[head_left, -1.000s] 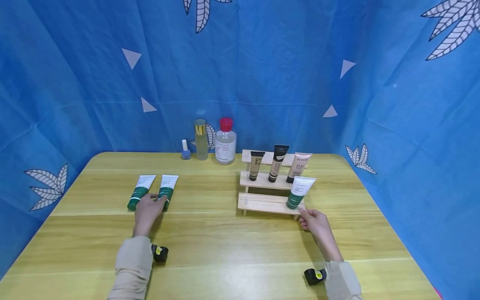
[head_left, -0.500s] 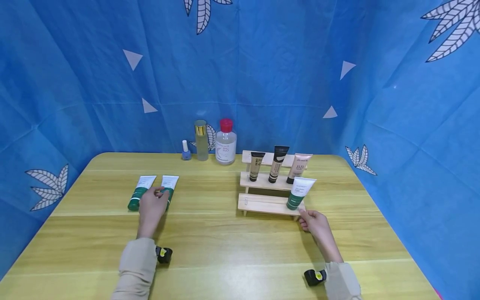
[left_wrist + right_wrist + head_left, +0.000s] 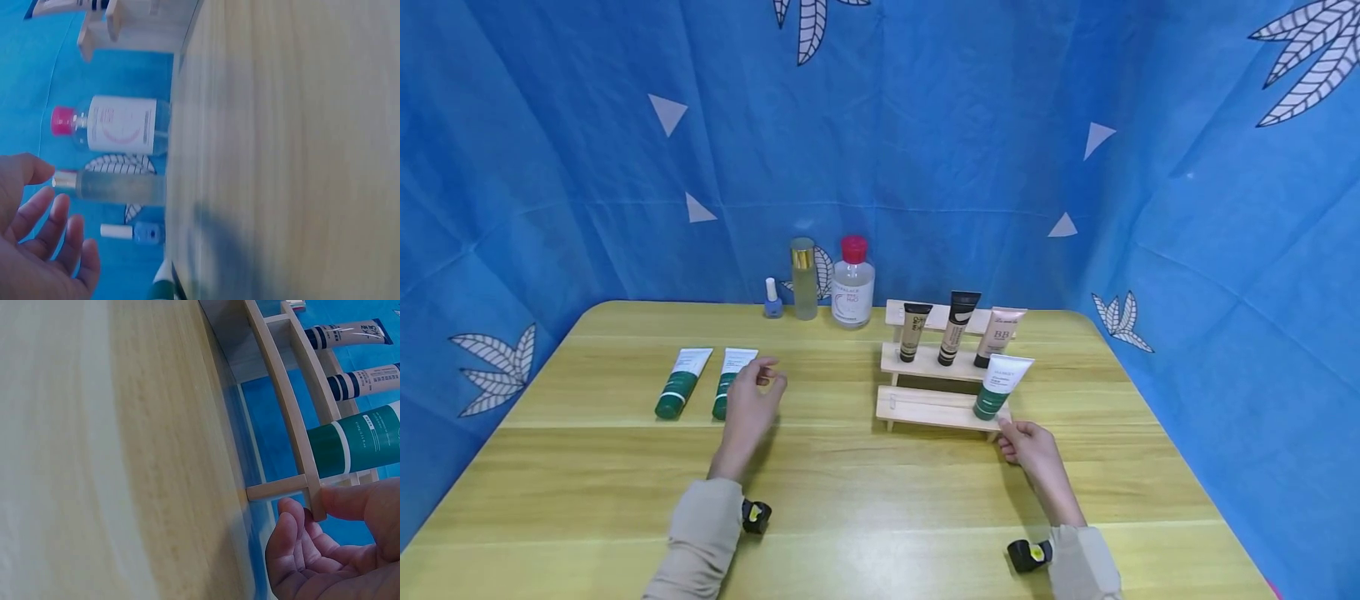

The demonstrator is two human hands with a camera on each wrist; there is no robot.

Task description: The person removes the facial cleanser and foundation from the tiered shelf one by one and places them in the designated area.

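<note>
My left hand (image 3: 751, 412) hovers just right of two green-and-white cream tubes, the outer tube (image 3: 679, 385) and the inner tube (image 3: 730, 375), lying side by side on the table. Its fingers are loosely bent and hold nothing, as the left wrist view of the hand (image 3: 40, 250) also shows. My right hand (image 3: 1036, 454) pinches the front right end of a stepped wooden display rack (image 3: 925, 408) between thumb and fingers. Beside that thumb, another green-and-white tube (image 3: 350, 447) stands leaning back on the lowest step. The middle step bears a small gold tube (image 3: 912, 333), a black-capped tube (image 3: 953, 333) and a pink BB cream tube (image 3: 1000, 333).
Along the table's back edge stand a blue nail polish bottle (image 3: 772, 302), a gold-capped bottle (image 3: 805, 287) and a clear bottle with a red cap (image 3: 853, 287). Behind them hangs a blue patterned curtain (image 3: 880, 150). The wooden table (image 3: 850, 500) stretches between both arms.
My left hand has moved right from over the inner tube, which stays on the table and now shows more fully. The right hand and rack have not moved.
</note>
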